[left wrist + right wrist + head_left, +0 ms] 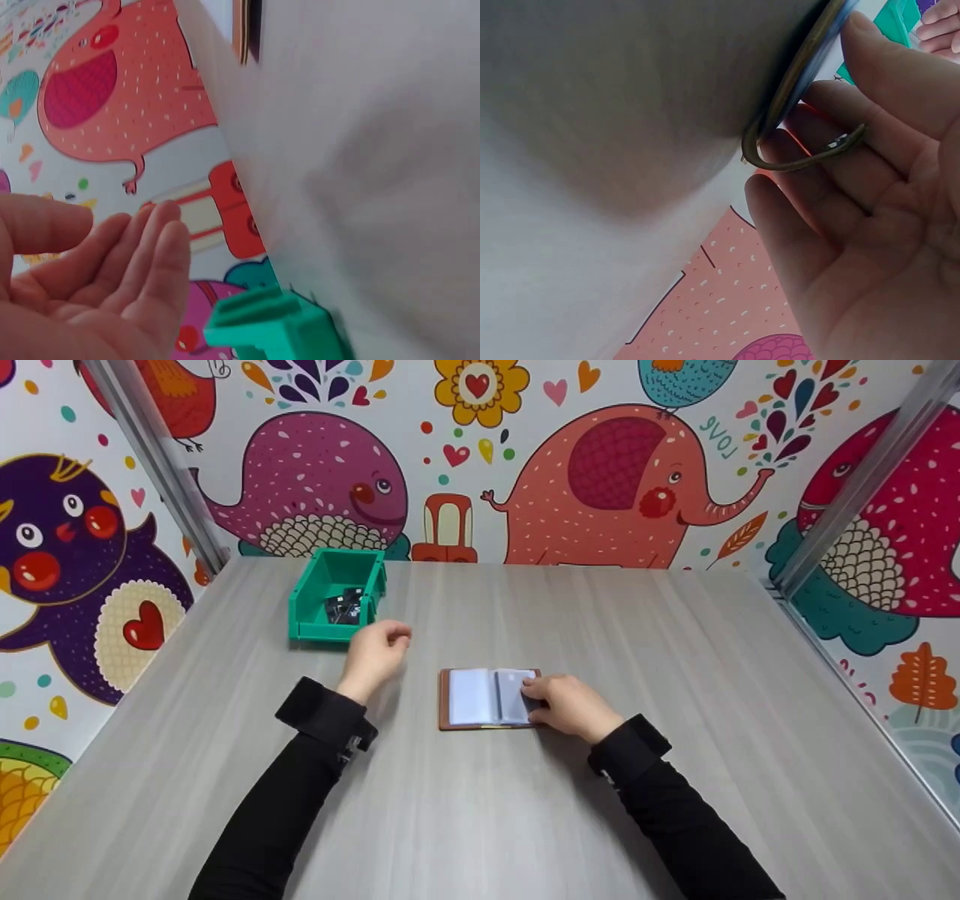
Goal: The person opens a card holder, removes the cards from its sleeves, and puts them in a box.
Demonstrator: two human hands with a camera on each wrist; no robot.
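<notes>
An open card holder (pixel 444 701) with a brown cover and clear plastic sleeves (pixel 472 697) lies on the table. A greyish card (pixel 511 697) shows in the sleeves on its right side. My right hand (pixel 574 706) grips that right edge, thumb on top and fingers by the cover's underside. From the holder's edge a curved strap (pixel 802 160) with a metal snap reaches over the fingers in the right wrist view. My left hand (pixel 373 660) hovers to the left of the holder, fingers loosely bent, holding nothing. It is nearest to a green bin (pixel 322 631).
Several small black items (pixel 345 607) lie inside the green bin at the back left of the table (pixel 480 810). Walls with cartoon animals (pixel 600 495) stand at the back and both sides, with metal posts (pixel 161 472) at the corners.
</notes>
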